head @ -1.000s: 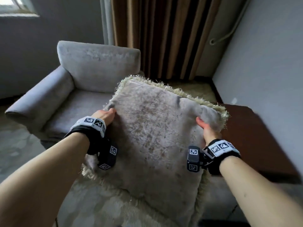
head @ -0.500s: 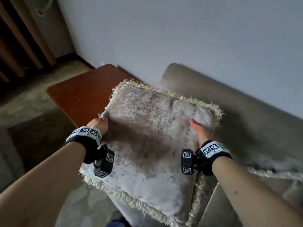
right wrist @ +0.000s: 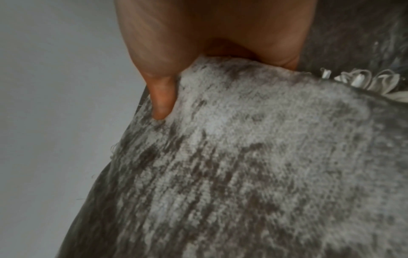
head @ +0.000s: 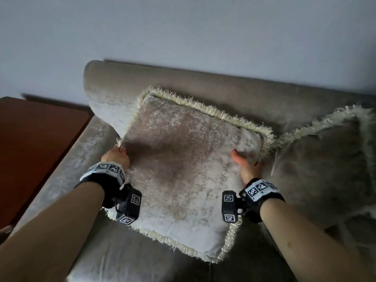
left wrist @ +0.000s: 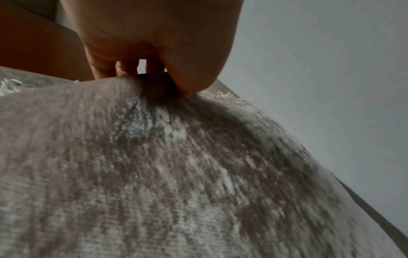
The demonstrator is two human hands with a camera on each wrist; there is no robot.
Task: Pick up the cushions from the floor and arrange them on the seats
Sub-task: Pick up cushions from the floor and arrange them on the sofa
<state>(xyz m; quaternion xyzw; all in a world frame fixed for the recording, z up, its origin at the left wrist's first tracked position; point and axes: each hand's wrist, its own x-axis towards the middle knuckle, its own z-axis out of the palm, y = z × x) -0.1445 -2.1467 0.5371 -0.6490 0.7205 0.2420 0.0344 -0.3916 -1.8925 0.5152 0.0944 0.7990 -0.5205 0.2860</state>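
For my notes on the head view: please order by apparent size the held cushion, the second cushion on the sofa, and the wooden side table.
1. Held cushion, though nearest the camera.
2-3. Second cushion and wooden side table: both cropped, so unsure.

Dim, soft daylight; blurred, warped picture edges.

A plain pale grey wall is being shown across the whole upper part of the head view, and it is also being seen as a flat grey field in both wrist views. A reddish-brown wooden table is being seen at the left edge of the head view, set against the foot of that wall. Its top is being cut off by the frame.
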